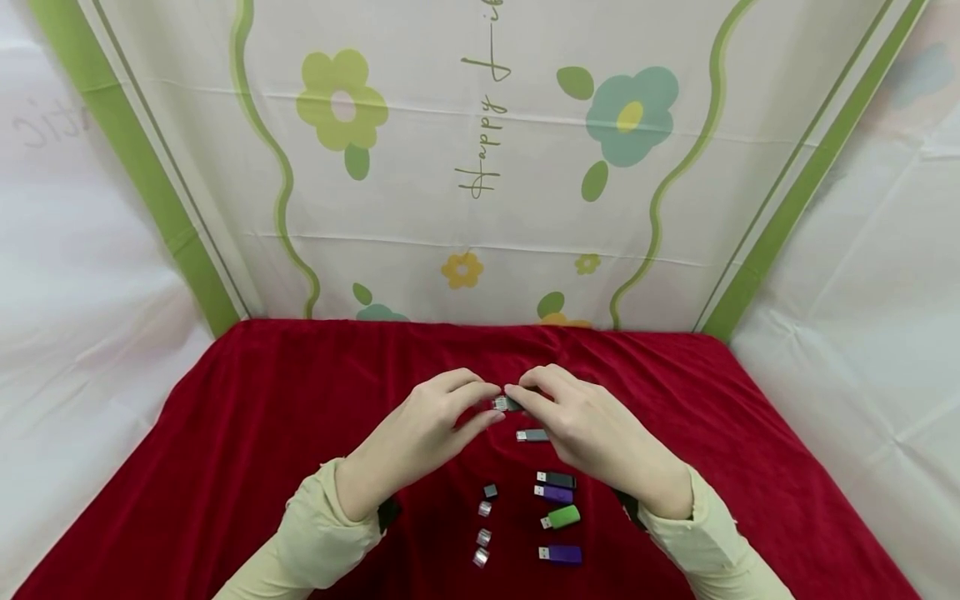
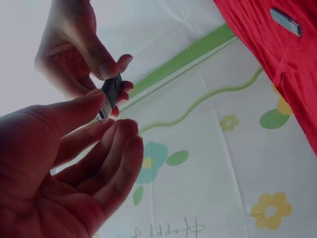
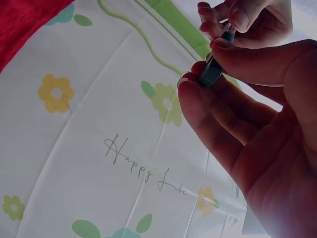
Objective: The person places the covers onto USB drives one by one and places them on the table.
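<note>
Both hands meet above the far part of the red cloth. My right hand (image 1: 585, 421) pinches a dark grey USB stick (image 3: 211, 73) between thumb and fingers. At its metal connector end, my left hand (image 1: 431, 421) holds a small clear cap (image 2: 103, 117) between thumb and index finger. The cap sits over the connector in the left wrist view, partly hidden by the thumb. Just below the right fingers on the cloth lies a grey USB stick (image 1: 532, 435), its connector facing left.
Nearer on the red cloth (image 1: 300, 400), a column holds a black stick (image 1: 557, 479), a purple stick (image 1: 553, 494), a green stick (image 1: 561, 517) and another purple stick (image 1: 561, 554). Left of them lie a dark cap (image 1: 491, 491) and several clear caps (image 1: 481, 557). Printed curtains surround the table.
</note>
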The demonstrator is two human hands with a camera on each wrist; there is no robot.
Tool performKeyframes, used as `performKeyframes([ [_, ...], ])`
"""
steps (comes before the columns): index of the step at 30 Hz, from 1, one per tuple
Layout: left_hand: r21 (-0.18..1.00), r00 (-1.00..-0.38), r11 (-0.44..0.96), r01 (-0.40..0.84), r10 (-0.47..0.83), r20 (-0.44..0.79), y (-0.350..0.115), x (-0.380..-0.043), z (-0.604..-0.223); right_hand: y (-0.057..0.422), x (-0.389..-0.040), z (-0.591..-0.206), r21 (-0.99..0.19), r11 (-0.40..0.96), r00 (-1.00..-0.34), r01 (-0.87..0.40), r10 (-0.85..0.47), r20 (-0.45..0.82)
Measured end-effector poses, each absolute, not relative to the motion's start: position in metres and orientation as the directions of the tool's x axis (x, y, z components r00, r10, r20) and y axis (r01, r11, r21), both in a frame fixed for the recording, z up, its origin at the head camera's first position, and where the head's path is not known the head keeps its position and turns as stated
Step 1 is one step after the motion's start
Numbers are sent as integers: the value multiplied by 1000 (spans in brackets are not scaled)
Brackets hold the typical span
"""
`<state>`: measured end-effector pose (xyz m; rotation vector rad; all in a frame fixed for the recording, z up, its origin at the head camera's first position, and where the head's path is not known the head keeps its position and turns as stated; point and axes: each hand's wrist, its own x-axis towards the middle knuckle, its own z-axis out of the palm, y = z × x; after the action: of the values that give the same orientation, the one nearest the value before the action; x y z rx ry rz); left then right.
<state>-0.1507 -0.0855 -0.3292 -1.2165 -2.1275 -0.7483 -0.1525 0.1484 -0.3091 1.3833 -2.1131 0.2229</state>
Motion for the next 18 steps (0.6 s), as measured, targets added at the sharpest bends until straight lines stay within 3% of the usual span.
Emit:
performKeyframes([
  [4, 174, -450, 479, 860, 554, 700, -86, -149, -329, 148, -152, -309, 171, 442, -280, -880, -776, 565],
  [18, 136, -433, 502, 854, 541, 721, -87, -150, -328, 146, -152, -306, 116, 436, -278, -893, -734, 620],
])
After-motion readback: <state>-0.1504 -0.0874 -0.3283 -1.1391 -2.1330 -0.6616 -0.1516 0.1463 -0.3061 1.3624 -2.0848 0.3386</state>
